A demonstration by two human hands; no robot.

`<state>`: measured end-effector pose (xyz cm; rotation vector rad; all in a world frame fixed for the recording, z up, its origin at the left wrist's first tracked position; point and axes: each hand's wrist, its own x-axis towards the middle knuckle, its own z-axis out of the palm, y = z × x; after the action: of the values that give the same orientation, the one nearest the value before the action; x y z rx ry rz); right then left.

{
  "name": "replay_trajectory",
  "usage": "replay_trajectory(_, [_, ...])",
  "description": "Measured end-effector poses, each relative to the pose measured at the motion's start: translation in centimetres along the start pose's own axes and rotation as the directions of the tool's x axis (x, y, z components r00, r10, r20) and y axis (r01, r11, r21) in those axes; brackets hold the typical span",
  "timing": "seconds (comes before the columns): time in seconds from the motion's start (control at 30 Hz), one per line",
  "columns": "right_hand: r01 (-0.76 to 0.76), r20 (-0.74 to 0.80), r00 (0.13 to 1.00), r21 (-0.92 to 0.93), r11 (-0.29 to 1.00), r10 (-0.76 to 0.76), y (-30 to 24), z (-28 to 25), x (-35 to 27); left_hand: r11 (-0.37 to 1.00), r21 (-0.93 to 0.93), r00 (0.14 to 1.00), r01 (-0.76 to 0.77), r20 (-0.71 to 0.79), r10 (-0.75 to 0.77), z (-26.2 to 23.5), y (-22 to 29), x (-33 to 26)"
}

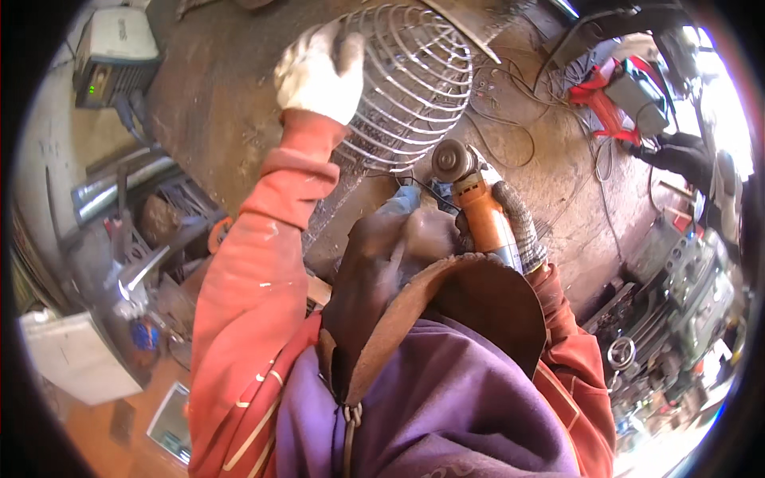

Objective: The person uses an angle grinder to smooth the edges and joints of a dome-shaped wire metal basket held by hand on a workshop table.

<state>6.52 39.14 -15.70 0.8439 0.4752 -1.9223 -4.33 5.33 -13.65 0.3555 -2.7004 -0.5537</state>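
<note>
A round cage of bent metal wire (422, 88) rests at the far middle of the brown work surface. My left hand (323, 76), in a whitish glove, is closed on the cage's left side; the fingertips are partly hidden. In my right hand (519, 219), which wears a grey knitted glove, is an orange angle grinder (486, 215). Its round disc (453, 160) points away from me, close to the near edge of the cage but apart from it. Whether the disc spins cannot be told. A brown leather apron (486, 303) covers my front.
A grey power unit (115, 48) with green lights stands at the far left. Metal scraps (159, 215) lie at the left. Cables (526, 151) loop over the surface right of the cage. A red frame (602, 103) and machinery (677, 279) are at the right.
</note>
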Motion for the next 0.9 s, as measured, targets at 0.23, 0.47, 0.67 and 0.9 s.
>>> replay_trajectory(0.23, [0.388, -0.008, 0.840, -0.689, 0.612, -0.542, -2.5, -2.0, 1.4, 0.991, 0.096, 0.995, -0.091, 0.049, 0.087, -0.3, 0.6, 0.4])
replay_trajectory(0.47, [0.531, 0.193, 0.830, -0.561, 0.634, -0.524, -1.5, 0.0, 3.0, 0.985, 0.135, 0.990, -0.110, 0.103, 0.097, -1.1, 0.3, 0.3])
replay_trajectory(0.67, [0.561, 0.421, 0.608, -0.828, -0.012, -0.673, -2.8, 0.1, 3.4, 0.999, 0.046, 0.991, -0.021, 0.135, 0.015, -1.1, 0.3, 0.2])
replay_trajectory(0.9, [0.546, 0.488, 0.637, -0.832, -0.099, -0.597, -5.9, -0.3, 3.5, 1.000, 0.001, 0.991, -0.027, 0.128, 0.026, -1.0, 0.8, 0.1])
